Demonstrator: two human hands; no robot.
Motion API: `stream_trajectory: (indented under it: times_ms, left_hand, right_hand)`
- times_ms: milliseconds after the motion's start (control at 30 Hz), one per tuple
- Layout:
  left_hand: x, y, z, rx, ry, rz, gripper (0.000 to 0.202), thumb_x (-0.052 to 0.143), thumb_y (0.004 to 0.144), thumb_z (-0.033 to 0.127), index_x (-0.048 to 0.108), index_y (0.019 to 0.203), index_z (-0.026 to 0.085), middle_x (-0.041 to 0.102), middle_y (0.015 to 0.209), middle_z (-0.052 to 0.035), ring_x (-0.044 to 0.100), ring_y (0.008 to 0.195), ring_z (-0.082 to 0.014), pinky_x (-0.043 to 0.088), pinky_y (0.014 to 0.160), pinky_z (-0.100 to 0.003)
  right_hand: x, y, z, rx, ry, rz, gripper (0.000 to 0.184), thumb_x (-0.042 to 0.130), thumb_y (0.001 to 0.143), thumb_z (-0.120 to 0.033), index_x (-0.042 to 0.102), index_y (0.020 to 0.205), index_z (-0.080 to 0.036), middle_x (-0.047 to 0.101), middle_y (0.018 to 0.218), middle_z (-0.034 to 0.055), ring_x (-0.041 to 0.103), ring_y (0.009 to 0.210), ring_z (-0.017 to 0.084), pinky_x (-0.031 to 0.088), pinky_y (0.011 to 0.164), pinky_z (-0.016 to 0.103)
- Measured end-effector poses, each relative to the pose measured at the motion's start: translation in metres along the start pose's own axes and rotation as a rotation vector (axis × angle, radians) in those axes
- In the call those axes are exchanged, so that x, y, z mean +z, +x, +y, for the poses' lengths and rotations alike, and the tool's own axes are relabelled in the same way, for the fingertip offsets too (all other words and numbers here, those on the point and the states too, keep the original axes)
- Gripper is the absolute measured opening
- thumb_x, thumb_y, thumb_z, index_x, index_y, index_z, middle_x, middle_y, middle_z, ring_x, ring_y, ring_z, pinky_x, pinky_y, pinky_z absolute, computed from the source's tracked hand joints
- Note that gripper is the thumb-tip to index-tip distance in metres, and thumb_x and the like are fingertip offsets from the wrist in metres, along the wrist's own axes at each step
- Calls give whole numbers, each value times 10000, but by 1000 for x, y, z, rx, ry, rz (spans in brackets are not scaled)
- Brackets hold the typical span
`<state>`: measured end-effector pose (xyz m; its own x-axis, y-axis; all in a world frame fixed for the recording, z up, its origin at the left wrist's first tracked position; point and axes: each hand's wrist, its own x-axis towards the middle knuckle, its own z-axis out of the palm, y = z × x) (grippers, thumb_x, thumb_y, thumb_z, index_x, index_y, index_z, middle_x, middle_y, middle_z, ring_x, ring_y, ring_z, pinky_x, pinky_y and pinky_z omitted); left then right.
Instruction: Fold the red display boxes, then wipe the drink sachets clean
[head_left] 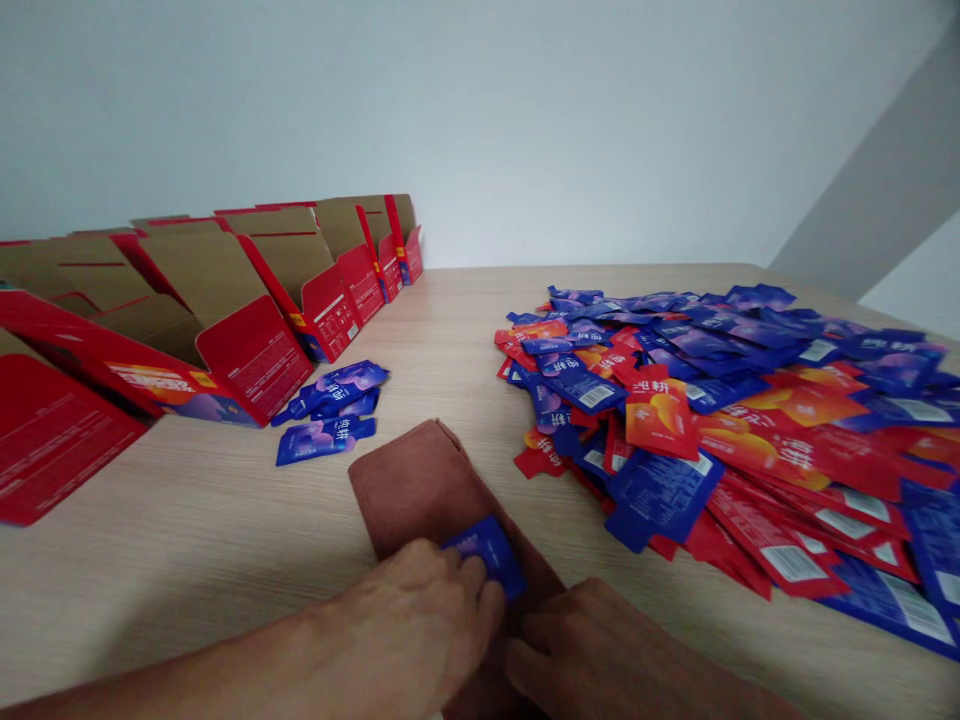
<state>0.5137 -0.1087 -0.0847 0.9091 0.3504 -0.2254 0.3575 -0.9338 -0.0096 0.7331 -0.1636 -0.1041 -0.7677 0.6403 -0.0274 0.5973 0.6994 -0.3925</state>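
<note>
"Where's the blue sachet [501,550]?"

"Toward six o'clock in the view, on the folded brown cloth [412,480]. It's deep blue, with a purplish patch and faint pale lettering."

"And each grip?"

"The left hand [442,610], at the sachet's eight o'clock, pinches its near end. The right hand [566,650], about four o'clock, curls on the cloth; I can't tell whether that grip pinches any."

"What blocks the view?"

"The left fingers, covering that near end."

"What else is on the desk [450,320]?"

"At two o'clock, a heap of blue and red sachets [720,440]; at ten, loose blue packets [319,440], then open red boxes [259,360] beyond."
</note>
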Motion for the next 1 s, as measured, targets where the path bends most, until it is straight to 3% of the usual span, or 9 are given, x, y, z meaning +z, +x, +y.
stream_trajectory:
  times_ms: [133, 267, 367, 467, 600, 700, 833, 1000]
  left_hand:
    - [1, 6, 1, -9, -71, 11, 118, 603, 1045, 283, 697, 1037, 211, 765, 948, -55, 736, 798, -278, 565, 608, -488]
    - [1, 15, -34, -112, 13, -47, 52, 609, 1040, 224, 654, 1050, 199, 778, 1033, -50, 761, 862, -278, 595, 691, -463]
    - [-7, 17, -70, -193, 99, -72, 111, 536, 1068, 183, 647, 1060, 190, 785, 1072, -62, 775, 919, -269, 590, 757, -425]
    - [-32, 10, -111, -300, 187, -42, 222, 426, 1104, 156, 648, 1110, 172, 771, 1091, -94, 774, 947, -277, 547, 738, -396]
    - [-81, -5, -168, -497, 345, -4, 260, 397, 1117, 202, 647, 1156, 143, 731, 1099, -160, 735, 926, -318, 453, 670, -373]
    - [-99, -13, -205, -594, 456, -20, 344, 330, 1105, 140, 649, 1234, 155, 713, 1185, -186, 711, 1025, -326, 448, 723, -367]
    - [-83, -18, -237, -656, 484, -99, 447, 277, 1076, 76, 656, 1309, 120, 695, 1311, -235, 680, 1210, -374, 466, 819, -394]
    - [-53, -14, -253, -674, 420, -109, 422, 331, 1068, 72, 690, 1288, 100, 740, 1260, -237, 737, 1125, -355, 481, 786, -362]
  right_hand:
    - [3, -2, -1, -3, -47, -11, 163, 773, 962, -162, 671, 852, -226, 800, 808, -35, 713, 630, 171, 272, 482, 352]
    - [10, -1, 3, -46, -94, -12, 189, 788, 968, -170, 659, 837, -215, 770, 755, -40, 665, 575, 156, 224, 481, 358]
    - [16, 3, 9, -60, -105, -2, 166, 785, 976, -195, 666, 861, -210, 764, 769, -44, 675, 593, 148, 232, 489, 349]
    - [19, 6, 12, -53, -127, 1, 172, 781, 982, -219, 664, 856, -210, 763, 772, -39, 682, 601, 150, 231, 494, 352]
    - [20, 4, 13, -57, -85, 5, 195, 788, 984, -236, 652, 845, -212, 762, 770, -42, 652, 584, 142, 236, 487, 345]
    - [25, 4, 15, -54, -85, 25, 237, 794, 992, -266, 635, 824, -216, 748, 756, -56, 618, 571, 133, 228, 481, 342]
    - [35, 9, 22, -93, -151, 22, 222, 791, 1004, -301, 654, 854, -213, 725, 711, -65, 596, 548, 126, 217, 468, 340]
    - [39, 10, 27, -104, -136, 25, 181, 753, 1034, -345, 695, 918, -219, 703, 664, -70, 505, 495, 114, 189, 440, 310]
